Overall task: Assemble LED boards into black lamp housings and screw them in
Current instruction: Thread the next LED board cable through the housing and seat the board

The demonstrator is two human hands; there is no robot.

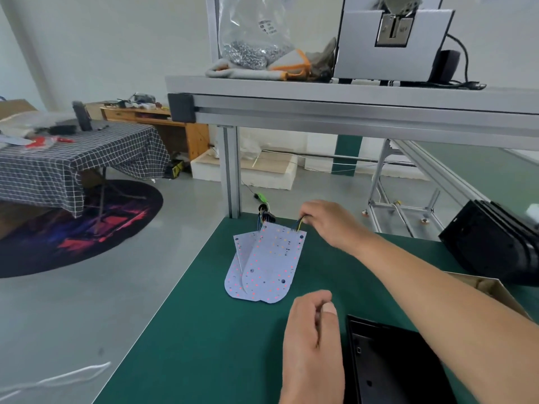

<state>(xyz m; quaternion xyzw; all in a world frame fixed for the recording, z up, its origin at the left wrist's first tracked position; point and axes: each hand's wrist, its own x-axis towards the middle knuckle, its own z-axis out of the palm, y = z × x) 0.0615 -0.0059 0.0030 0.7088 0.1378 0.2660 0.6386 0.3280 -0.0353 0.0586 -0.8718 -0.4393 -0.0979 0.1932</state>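
White LED boards, wires pinched, two hands

One view, the head camera, worn high and facing forward and down over the bench. It sits close: the left hand fills the bottom centre right under the lens, and the right arm sweeps in from the lower right corner, its right hand reaching ahead to pinch the wires. The boards lie mid-frame, near. The shelf cuts across the top at about eye level, seen almost edge-on. The wide lens takes in plenty on the left, past the bench edge, down to the floor, the rug and a checked table farther back.
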